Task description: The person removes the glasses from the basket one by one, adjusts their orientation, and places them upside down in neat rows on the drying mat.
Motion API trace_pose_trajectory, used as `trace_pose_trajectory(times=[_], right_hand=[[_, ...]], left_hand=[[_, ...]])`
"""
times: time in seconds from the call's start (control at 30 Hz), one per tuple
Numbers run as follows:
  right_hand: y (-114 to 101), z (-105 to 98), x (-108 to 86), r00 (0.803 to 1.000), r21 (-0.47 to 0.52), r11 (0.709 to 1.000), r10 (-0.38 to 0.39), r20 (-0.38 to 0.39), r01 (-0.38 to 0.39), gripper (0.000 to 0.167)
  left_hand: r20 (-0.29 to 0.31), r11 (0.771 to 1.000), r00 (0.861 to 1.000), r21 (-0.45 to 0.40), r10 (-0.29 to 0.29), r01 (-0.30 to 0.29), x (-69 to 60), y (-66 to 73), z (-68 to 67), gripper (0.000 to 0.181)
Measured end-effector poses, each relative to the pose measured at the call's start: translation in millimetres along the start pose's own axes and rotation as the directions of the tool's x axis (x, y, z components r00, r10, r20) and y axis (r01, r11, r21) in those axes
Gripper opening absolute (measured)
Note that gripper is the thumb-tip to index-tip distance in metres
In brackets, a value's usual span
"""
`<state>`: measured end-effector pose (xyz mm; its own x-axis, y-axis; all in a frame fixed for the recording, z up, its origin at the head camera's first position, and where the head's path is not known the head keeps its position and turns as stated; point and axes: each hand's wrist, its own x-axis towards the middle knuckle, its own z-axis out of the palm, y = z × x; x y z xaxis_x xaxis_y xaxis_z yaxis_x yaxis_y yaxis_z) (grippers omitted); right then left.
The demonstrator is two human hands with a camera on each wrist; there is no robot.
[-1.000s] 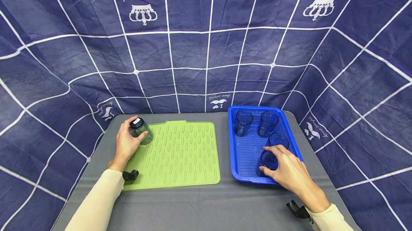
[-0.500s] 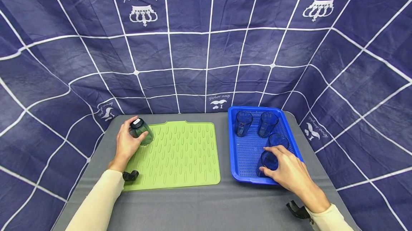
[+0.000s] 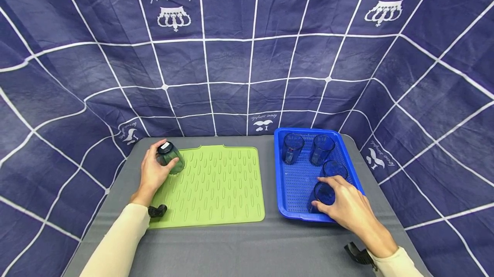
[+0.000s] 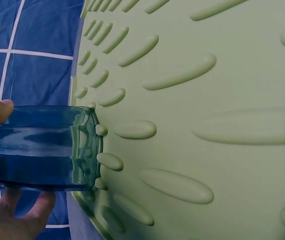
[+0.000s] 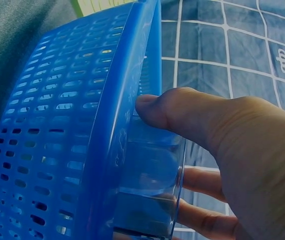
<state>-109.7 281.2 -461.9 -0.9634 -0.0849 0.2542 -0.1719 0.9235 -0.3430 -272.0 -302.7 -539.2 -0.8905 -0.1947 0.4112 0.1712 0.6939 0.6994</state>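
Observation:
At the mat's far left corner, my left hand grips a clear bluish drinking glass between thumb and fingers. It is upside down, a white label on its raised base. In the left wrist view, the rim of that glass meets the ribbed green mat. My right hand holds another drinking glass near the front of the blue basket. The right wrist view shows the thumb on the near side of this upright glass, fingers beyond it.
Two more drinking glasses, a left one and a right one, stand at the back of the basket. One further glass is just behind my right hand. A grey cloth covers the table; a blue checked curtain surrounds it.

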Motion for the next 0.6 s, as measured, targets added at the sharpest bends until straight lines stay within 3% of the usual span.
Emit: trace_pose_trajectory(times=[0.6], right_hand=[[-6.8, -7.9, 2.0, 0.999, 0.016, 1.000, -0.015, -0.049, 0.016, 0.075]], left_hand=[[0.036, 0.999, 0.998, -0.006, -0.042, 0.042, -3.5, -1.2, 2.4, 0.084]])
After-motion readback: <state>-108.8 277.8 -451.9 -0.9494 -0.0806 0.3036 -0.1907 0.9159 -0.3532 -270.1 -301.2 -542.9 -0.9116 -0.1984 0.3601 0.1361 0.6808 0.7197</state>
